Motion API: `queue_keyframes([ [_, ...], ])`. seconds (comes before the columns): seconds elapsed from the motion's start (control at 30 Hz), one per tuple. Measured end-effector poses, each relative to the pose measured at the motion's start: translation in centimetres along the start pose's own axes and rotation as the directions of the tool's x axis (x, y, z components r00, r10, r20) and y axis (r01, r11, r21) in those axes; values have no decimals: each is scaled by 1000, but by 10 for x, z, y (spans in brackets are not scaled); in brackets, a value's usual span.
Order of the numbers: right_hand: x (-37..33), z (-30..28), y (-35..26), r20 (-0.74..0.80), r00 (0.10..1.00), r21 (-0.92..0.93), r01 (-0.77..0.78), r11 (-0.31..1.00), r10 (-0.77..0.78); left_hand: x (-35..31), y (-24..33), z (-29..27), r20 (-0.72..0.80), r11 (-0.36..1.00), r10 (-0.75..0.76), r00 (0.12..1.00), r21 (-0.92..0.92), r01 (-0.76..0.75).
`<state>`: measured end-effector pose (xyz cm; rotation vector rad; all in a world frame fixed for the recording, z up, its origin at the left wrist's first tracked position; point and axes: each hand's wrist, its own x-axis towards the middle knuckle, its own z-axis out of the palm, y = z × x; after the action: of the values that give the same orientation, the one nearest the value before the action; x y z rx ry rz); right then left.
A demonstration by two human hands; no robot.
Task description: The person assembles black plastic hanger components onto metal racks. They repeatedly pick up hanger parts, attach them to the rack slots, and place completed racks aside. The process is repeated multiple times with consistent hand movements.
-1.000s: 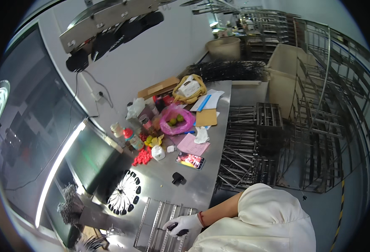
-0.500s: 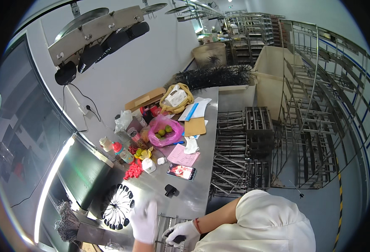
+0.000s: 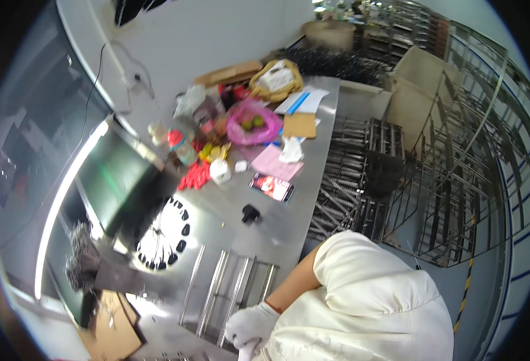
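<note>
My right hand (image 3: pixel 251 327), in a white glove, is low in the picture beside the near end of a metal rack (image 3: pixel 221 289) with parallel bars. Its fingers are curled inward, and whatever they may hold is hidden. My left hand does not show clearly; a pale gloved shape just under the right hand is cut by the lower edge, and I cannot tell whose finger it is. Left of the rack, small black rounded pieces (image 3: pixel 182 245) form a ring on a brightly lit spot of the metal table (image 3: pixel 229 231).
A phone (image 3: pixel 272 186), a black clip-like object (image 3: pixel 250 213), pink paper (image 3: pixel 277 163) and a pink bag (image 3: pixel 254 122) of green fruit lie farther up the table. Bundled thin wires (image 3: pixel 83 256) and cardboard (image 3: pixel 111 328) are at left. Metal racks (image 3: pixel 343 180) stand right of the table.
The view has shifted downward. My left hand, raised beside the rack before, has gone from that place. My right hand showed a black piece earlier; now none is visible in it.
</note>
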<state>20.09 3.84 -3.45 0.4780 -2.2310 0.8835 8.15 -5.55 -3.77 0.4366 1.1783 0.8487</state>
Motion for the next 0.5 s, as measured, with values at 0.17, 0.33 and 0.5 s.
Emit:
queue_keyframes([
  [0.17, 8, -3, 25, 298, 768, 415, -639, 647, 567, -15, -37, -27, -157, 987, -9, 988, -162, -17],
  [0.33, 16, 16, 47, 227, 852, 376, -524, 764, 472, -10, -25, -55, 93, 931, 32, 995, -364, 5],
  [0.5, 29, -27, 36, 252, 723, 508, -665, 548, 644, -16, -31, -73, -66, 961, 237, 969, -131, -244],
])
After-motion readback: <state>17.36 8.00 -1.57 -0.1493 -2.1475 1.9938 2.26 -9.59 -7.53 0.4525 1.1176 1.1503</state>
